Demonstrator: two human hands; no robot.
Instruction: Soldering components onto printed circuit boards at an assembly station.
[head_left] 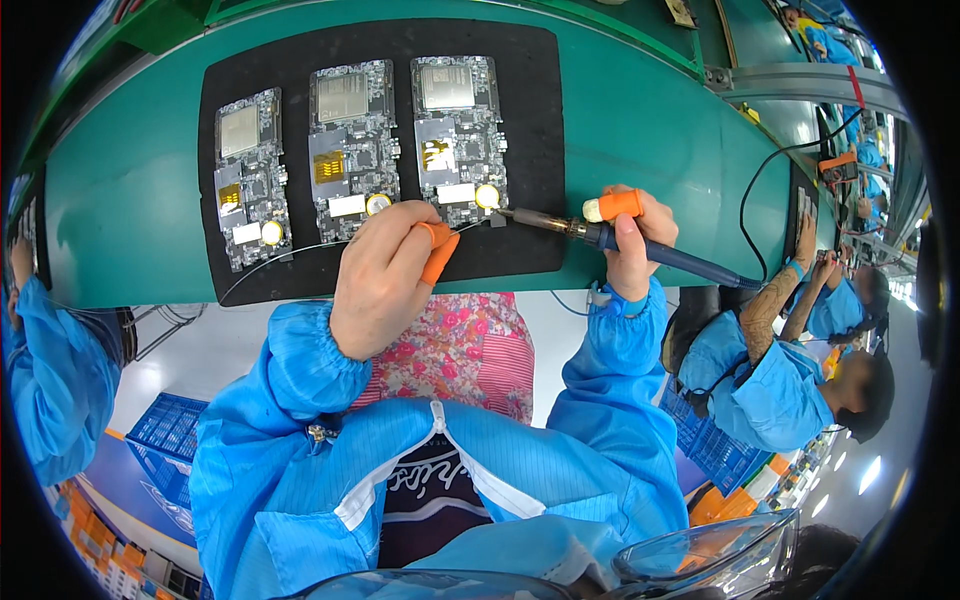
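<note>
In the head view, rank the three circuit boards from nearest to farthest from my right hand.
From the right hand, which holds the soldering iron:
1. Right board, nearest; the iron's tip meets its lower right corner.
2. Middle board, at the mat's centre.
3. Left board, farthest, at the mat's left end.

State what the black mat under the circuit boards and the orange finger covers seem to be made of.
Black rectangular mat: likely soft rubber or foam; matte, with no glare. Orange finger covers: probably thin rubber or latex; smooth and tight over the fingertips of the left hand.
</note>
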